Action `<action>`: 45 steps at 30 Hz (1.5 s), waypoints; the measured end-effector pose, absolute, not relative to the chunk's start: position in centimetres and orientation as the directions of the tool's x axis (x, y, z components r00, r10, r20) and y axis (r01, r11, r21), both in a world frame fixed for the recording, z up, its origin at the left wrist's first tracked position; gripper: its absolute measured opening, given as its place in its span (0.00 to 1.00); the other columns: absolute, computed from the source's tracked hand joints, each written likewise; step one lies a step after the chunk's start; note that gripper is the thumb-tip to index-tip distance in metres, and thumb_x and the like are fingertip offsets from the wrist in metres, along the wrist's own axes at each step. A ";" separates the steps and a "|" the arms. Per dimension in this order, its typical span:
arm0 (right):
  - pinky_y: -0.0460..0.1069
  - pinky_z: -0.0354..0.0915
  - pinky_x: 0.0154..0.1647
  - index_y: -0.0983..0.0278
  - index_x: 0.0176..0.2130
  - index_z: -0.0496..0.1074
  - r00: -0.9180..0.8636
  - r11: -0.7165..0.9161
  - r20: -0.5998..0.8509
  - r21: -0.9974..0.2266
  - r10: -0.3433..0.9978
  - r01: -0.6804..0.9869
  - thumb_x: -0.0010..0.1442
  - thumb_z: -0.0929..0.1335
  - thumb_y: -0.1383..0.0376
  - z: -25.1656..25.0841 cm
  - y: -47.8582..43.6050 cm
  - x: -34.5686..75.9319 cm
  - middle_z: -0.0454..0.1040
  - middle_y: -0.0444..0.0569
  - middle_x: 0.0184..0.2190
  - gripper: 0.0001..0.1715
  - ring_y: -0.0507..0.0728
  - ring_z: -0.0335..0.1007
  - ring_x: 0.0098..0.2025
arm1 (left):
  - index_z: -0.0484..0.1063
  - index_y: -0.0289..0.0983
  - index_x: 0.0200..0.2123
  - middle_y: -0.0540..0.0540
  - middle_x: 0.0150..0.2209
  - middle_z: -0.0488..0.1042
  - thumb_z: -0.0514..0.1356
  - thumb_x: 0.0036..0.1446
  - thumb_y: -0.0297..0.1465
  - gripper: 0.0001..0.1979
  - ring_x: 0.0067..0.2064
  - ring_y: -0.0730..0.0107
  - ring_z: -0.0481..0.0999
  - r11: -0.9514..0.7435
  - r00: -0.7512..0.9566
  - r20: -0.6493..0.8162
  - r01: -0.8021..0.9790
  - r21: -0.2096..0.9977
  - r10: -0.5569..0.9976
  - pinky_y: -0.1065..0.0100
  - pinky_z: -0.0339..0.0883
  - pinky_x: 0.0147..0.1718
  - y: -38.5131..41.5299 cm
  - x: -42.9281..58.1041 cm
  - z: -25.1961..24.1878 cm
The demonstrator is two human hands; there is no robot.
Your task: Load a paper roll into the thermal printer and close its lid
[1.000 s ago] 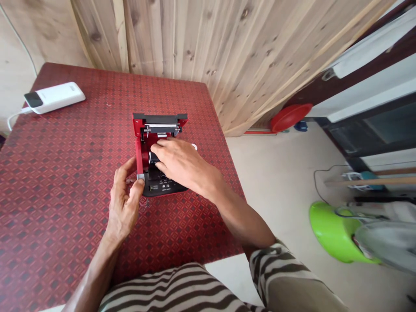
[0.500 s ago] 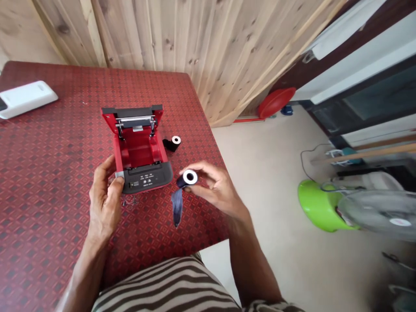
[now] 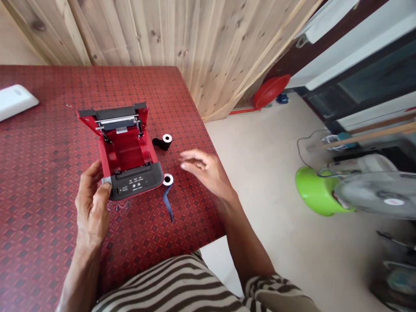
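Note:
My left hand (image 3: 94, 203) grips the near left corner of a small red and black label printer (image 3: 136, 180), thumb on top and fingers along its side. Its lid is raised, and the red bay inside holds no roll. A dark ribbon roll with a white core (image 3: 168, 179) rests on the table against the printer's right front corner, a bluish strip trailing from it toward me. Beyond it lies a second roll with black ribbon (image 3: 166, 139) partly unwound. My right hand (image 3: 204, 169) hovers to the right of both rolls, fingers slightly apart and holding nothing.
The patterned red table (image 3: 42, 182) ends at its right edge, with pale floor beyond. A white device (image 3: 17, 100) lies at the far left. Wood panelling (image 3: 130, 34) stands behind. On the floor are a green stool (image 3: 316, 190), a fan (image 3: 380, 195) and a red basin (image 3: 272, 90).
My right hand has let go of the ribbon roll, which now rests beside the printer's front corner, and has drawn back from it. My left hand still holds the printer.

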State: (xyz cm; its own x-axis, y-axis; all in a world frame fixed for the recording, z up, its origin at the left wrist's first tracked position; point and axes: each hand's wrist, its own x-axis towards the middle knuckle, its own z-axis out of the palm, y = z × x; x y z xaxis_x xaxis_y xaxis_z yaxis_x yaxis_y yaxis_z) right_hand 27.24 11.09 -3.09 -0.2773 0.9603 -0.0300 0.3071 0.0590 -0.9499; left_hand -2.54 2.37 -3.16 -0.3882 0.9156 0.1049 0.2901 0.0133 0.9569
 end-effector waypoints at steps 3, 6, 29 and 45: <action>0.59 0.76 0.63 0.61 0.61 0.78 -0.189 0.074 0.006 -0.932 0.982 0.354 0.65 0.76 0.67 -4.2 14.6 26.0 0.84 0.55 0.61 0.25 0.59 0.84 0.58 | 0.77 0.49 0.68 0.47 0.60 0.81 0.62 0.72 0.40 0.23 0.60 0.55 0.80 0.016 -0.386 0.101 0.289 0.957 0.917 0.55 0.74 0.63 2.4 -2.7 -3.4; 0.59 0.77 0.61 0.60 0.63 0.76 -0.238 0.070 -0.019 -0.930 0.971 0.360 0.63 0.76 0.70 -5.7 17.3 23.7 0.84 0.54 0.62 0.30 0.59 0.84 0.56 | 0.76 0.49 0.68 0.47 0.61 0.81 0.62 0.72 0.41 0.24 0.61 0.54 0.79 0.018 -0.366 0.086 0.270 0.963 0.927 0.54 0.74 0.63 2.3 -2.9 -3.6; 0.57 0.72 0.61 0.68 0.52 0.80 -0.785 0.761 0.015 -0.262 0.619 0.594 0.74 0.68 0.76 5.7 14.1 14.6 0.83 0.57 0.49 0.12 0.62 0.78 0.57 | 0.73 0.39 0.67 0.37 0.63 0.78 0.59 0.71 0.47 0.28 0.63 0.48 0.78 0.067 -0.392 0.045 0.269 0.961 0.919 0.47 0.72 0.64 2.2 -2.0 -2.8; 0.58 0.72 0.56 0.68 0.51 0.83 -0.736 0.725 -0.247 -0.151 0.631 0.672 0.74 0.62 0.78 4.7 16.7 11.7 0.87 0.62 0.48 0.21 0.66 0.83 0.55 | 0.71 0.39 0.69 0.37 0.64 0.77 0.59 0.71 0.45 0.29 0.65 0.48 0.76 0.041 -0.355 0.045 0.230 0.972 0.934 0.46 0.71 0.63 2.1 -1.9 -2.6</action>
